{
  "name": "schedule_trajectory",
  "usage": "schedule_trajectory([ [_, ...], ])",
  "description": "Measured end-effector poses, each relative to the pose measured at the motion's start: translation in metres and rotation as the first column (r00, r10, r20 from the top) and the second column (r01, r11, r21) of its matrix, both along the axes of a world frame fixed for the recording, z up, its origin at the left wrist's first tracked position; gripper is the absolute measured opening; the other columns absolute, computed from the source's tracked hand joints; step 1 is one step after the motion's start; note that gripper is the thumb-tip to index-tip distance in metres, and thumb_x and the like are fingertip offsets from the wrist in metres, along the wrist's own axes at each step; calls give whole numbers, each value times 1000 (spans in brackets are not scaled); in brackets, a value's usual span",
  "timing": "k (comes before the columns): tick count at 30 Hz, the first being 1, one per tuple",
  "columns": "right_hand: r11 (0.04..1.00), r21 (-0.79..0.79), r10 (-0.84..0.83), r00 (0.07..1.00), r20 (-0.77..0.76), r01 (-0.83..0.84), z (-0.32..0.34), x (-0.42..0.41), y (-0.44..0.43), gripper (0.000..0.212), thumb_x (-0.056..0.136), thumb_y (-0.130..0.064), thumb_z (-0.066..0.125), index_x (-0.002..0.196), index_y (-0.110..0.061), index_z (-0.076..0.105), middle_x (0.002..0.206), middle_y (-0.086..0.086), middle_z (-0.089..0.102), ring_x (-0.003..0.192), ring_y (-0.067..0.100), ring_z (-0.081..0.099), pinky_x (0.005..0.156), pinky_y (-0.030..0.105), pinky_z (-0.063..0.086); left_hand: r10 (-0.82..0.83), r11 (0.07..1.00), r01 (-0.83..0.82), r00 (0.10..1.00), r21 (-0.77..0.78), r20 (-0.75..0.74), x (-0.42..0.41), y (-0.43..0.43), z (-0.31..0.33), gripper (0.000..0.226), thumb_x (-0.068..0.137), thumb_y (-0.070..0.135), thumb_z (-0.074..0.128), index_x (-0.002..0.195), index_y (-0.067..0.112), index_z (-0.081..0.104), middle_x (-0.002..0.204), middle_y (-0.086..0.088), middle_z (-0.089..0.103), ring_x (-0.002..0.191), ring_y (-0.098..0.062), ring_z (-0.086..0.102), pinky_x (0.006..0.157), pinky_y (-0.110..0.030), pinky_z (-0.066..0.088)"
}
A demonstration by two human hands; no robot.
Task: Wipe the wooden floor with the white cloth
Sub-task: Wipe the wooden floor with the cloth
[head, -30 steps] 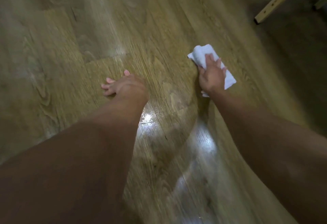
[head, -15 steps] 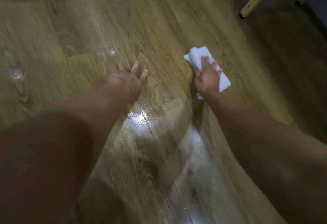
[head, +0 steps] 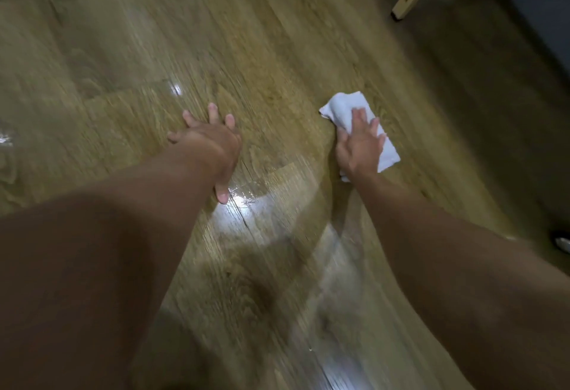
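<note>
A white cloth (head: 340, 109), folded into a rumpled oblong, lay flat on the wooden floor (head: 246, 35) at about 2 o'clock from the frame's centre. Its long side ran from 11 to 5 o'clock, and its middle was covered by the right hand (head: 359, 149) pressed on it. The olive-brown, grain-streaked planks showed glossy glare patches near centre and at 6 o'clock.
</note>
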State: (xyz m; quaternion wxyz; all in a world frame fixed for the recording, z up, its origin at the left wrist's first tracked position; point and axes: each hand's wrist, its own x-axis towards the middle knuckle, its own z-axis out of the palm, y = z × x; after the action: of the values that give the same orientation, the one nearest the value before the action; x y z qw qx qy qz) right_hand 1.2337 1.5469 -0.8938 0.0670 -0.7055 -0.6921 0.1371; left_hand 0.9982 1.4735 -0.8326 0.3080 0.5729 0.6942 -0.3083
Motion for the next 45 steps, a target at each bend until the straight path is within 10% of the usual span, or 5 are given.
schedule_trajectory([
  [6,909,7,416,907,-69,-416,7,23,-94,58,97,-49,33,149,-28,25,157,-6,25,147,12,9,121,42,5,19,998,-24,995,55,94,-10,-3,-6,157,44,33,93,144,16,-27,148,-14,-39,135,-55,-17,103,-73,18],
  [24,920,83,389,919,-56,-384,4,6,-152,51,97,-27,39,146,-16,36,155,5,29,147,24,14,120,46,7,1,988,-22,991,153,137,-18,-7,-19,160,37,37,94,147,21,-20,150,-11,-37,136,-55,-16,100,-76,15],
  [30,997,58,53,999,12,-53,2,-15,-101,54,97,-23,39,148,-11,29,158,7,24,147,31,11,120,49,5,29,975,-68,983,210,180,-20,-11,-21,159,33,38,94,148,28,-15,153,-4,-32,139,-50,-17,101,-75,11],
  [40,757,47,654,754,-70,-652,5,-53,-188,53,96,-21,40,148,-11,31,157,2,25,148,23,13,121,45,6,161,802,-334,919,495,359,-33,-73,-45,106,59,45,85,146,18,31,159,-12,9,146,-33,4,119,-48,8],
  [45,881,83,473,877,-87,-466,8,-12,-161,55,89,-10,40,145,-12,36,153,5,34,145,27,24,120,43,11,109,708,-367,901,604,420,-38,-104,-62,82,77,46,71,145,17,34,159,-11,9,147,-27,2,121,-40,7],
])
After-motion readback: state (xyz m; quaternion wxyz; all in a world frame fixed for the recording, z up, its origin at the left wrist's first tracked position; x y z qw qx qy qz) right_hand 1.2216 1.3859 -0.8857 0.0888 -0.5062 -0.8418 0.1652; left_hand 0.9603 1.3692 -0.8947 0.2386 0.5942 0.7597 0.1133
